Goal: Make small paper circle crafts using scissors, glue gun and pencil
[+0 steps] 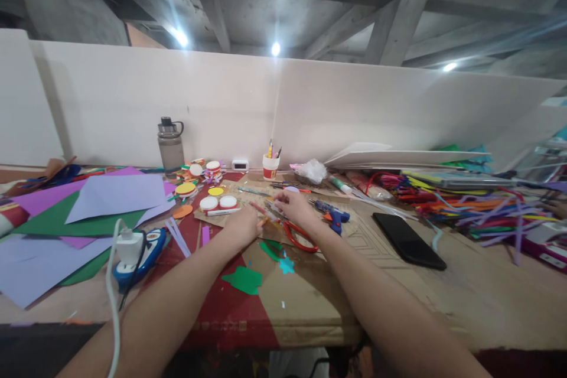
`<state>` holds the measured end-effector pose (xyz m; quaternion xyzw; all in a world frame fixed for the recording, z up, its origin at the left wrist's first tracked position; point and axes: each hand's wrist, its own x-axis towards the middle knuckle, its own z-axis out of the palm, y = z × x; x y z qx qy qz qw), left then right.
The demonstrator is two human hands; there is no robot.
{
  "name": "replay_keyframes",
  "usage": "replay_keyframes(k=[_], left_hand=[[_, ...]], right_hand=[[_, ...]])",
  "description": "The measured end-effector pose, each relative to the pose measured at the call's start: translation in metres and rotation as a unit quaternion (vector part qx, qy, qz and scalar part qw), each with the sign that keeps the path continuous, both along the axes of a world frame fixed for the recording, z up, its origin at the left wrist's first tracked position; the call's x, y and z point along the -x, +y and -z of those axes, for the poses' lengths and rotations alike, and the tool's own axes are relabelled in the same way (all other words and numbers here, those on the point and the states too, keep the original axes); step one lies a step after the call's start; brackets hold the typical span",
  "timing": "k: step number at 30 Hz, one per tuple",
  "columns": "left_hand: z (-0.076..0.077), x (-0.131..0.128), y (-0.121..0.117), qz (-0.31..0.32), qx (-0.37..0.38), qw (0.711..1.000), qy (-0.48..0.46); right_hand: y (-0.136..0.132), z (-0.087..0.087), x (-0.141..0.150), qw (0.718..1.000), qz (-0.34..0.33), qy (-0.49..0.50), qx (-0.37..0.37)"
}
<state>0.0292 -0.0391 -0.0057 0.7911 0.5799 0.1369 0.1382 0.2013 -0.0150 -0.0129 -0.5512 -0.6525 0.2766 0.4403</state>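
Observation:
My left hand rests over the cardboard with its fingers curled closed; a bit of orange shows at the fingertips, too small to name. Close by on the right, my right hand has its fingers bent together in a pinch, and what they hold cannot be made out. Below its wrist lie scissors with red handles, their blades partly hidden. A white marker lies left of my left hand, before two white-topped round pieces. Nearer me are green paper scraps and a light blue paper star.
A blue glue gun and a black phone lie to the right, beyond them bundled colourful strips. At left are paper sheets, a power strip with a white cable, and a bottle. A pencil cup stands behind.

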Motion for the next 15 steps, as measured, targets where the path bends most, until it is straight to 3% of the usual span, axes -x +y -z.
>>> replay_keyframes(k=[3, 15], left_hand=[[0.001, -0.001, -0.002, 0.005, -0.006, 0.999, 0.047], [0.000, 0.008, 0.017, 0.056, -0.082, 0.993, -0.069]], right_hand=[[0.004, 0.005, 0.000, 1.000, -0.003, 0.015, 0.004], [0.013, 0.003, -0.005, 0.991, -0.005, 0.136, -0.010]])
